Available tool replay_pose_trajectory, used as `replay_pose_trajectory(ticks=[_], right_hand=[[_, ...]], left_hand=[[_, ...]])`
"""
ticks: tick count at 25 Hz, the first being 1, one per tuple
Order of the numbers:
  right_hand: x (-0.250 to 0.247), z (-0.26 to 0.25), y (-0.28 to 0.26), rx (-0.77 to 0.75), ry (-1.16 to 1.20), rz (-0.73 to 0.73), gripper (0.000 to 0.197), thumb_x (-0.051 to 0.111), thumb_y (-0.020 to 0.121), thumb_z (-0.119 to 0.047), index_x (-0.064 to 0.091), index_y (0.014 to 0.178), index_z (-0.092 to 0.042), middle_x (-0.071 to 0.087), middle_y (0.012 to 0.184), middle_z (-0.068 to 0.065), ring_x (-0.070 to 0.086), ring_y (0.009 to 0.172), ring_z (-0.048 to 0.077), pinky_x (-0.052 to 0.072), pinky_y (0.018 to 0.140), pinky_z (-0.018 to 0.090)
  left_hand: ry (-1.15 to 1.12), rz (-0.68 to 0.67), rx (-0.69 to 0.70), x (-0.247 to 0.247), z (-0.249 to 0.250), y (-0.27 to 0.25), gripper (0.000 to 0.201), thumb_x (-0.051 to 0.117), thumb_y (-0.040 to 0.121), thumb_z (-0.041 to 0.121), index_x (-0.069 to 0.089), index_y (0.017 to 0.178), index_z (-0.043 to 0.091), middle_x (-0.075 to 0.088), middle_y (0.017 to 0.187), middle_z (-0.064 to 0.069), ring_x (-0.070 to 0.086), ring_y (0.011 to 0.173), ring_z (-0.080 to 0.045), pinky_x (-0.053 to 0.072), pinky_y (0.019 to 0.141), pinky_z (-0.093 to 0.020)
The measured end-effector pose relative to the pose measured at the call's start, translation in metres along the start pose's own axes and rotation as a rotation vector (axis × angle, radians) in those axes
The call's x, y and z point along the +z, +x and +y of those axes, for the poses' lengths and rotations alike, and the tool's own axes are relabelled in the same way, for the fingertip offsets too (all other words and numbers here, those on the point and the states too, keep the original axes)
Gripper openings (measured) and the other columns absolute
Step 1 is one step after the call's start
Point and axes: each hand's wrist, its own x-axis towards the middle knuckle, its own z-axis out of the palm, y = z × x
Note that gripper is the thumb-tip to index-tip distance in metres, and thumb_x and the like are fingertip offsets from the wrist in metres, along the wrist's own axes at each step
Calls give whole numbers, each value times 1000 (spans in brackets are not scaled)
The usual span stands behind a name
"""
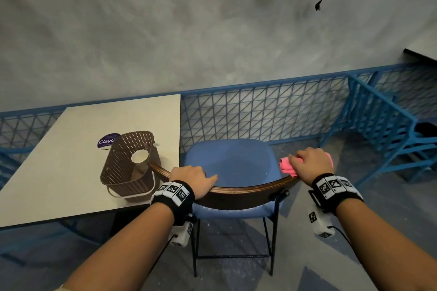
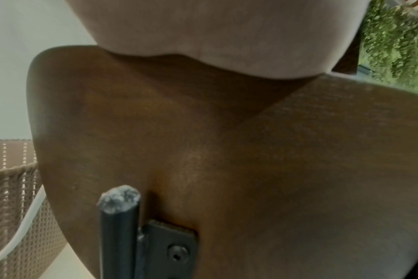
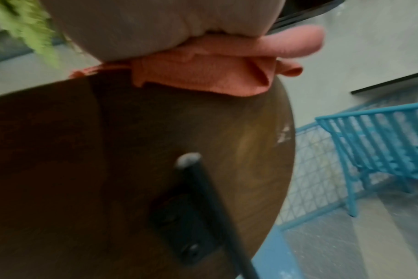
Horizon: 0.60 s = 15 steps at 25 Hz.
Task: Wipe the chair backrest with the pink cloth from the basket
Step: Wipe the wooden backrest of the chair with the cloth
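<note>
Pink cloth (image 1: 287, 166): bunched under the right hand (image 1: 312, 164), at the right end of the chair backrest (image 1: 248, 188), lying over its top edge.
Right hand: palm down on the cloth, fingers bent over it, holding it against the wood; a fold sticks out past the fingertips.
Left hand (image 1: 191, 178): fingers curled over the top edge of the backrest near its left end; it appears to steady the chair.
Handling, cloth: I judge it light, soft and limp, so it needs a flat palm on top or it will slide off.
Handling, backrest: looks like stiff, smooth curved wood, probably a little slippery.
Long axis: the backrest runs from one hand to the other, its curve bending away from the wrists toward the blue seat (image 1: 233, 163).
Basket (image 1: 128, 168): on the table (image 1: 59, 168), just beyond the left hand, lying on its side.
</note>
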Motion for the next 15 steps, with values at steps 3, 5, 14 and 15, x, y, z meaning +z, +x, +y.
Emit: replay_pose_trajectory(ticks=[3, 5, 14, 15], right_hand=[[-4, -35, -26, -73, -113, -94, 66, 12, 85, -45, 74, 92, -24, 74, 94, 2, 61, 91, 31, 37, 85, 41], [-3, -66, -44, -50, -96, -43, 59, 21, 90, -47, 75, 86, -24, 73, 88, 2, 62, 85, 30, 36, 91, 44], [7, -85, -69, -325, 70, 60, 48, 26, 96, -60, 63, 108, -34, 62, 90, -5, 55, 86, 25, 38, 84, 42], [9, -63, -64, -296, 79, 69, 50, 25, 95, -61, 64, 110, -33, 62, 91, -4, 55, 88, 25, 38, 86, 42]], left_hand=[[11, 0, -6, 0, 0, 0, 65, 26, 82, 68, 70, 83, 21, 70, 88, -2, 63, 85, -23, 45, 78, -35], [16, -2, -6, 0, 1, 1, 64, 26, 82, 68, 70, 84, 21, 70, 89, -2, 63, 86, -23, 44, 76, -35], [12, -7, -25, -1, -1, -3, 68, 23, 83, 68, 71, 83, 20, 70, 88, -2, 63, 84, -22, 46, 78, -35], [7, -6, -25, -1, -1, -3, 68, 23, 83, 68, 71, 83, 19, 70, 86, -2, 63, 83, -22, 47, 77, -34]])
